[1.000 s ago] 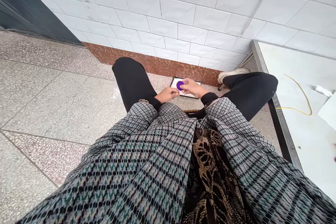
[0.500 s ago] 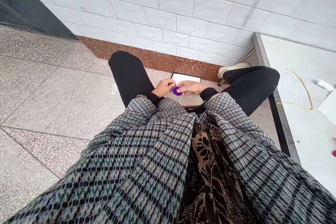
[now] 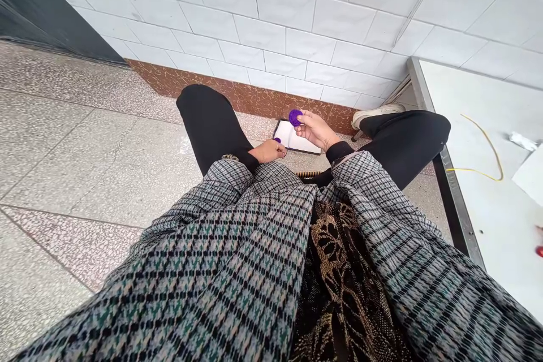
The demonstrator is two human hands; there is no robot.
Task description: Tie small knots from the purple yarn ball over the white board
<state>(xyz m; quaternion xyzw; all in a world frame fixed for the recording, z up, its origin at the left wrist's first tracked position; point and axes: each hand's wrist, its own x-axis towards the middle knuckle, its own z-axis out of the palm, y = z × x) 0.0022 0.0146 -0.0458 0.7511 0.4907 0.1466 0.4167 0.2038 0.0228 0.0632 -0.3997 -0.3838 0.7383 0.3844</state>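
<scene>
My right hand (image 3: 313, 129) is raised over a white tray (image 3: 297, 141) on the floor and pinches a small round purple piece (image 3: 295, 117) at its fingertips. My left hand (image 3: 268, 151) rests lower, between my knees, with its fingers curled; a tiny purple bit (image 3: 277, 139) shows at its fingertips. Both arms wear checked sleeves. My black trouser legs (image 3: 212, 124) frame the hands on either side.
A white-tiled wall (image 3: 297, 22) with a brown skirting runs behind the tray. A white table (image 3: 500, 181) with a dark metal edge stands at the right, carrying a yellow cord (image 3: 487, 153) and paper scraps. A white shoe (image 3: 375, 113) lies near the wall. Speckled floor stretches left.
My hands were together on the purple piece. Now my right hand has lifted it up and away toward the wall, while my left hand stayed low with a small purple bit.
</scene>
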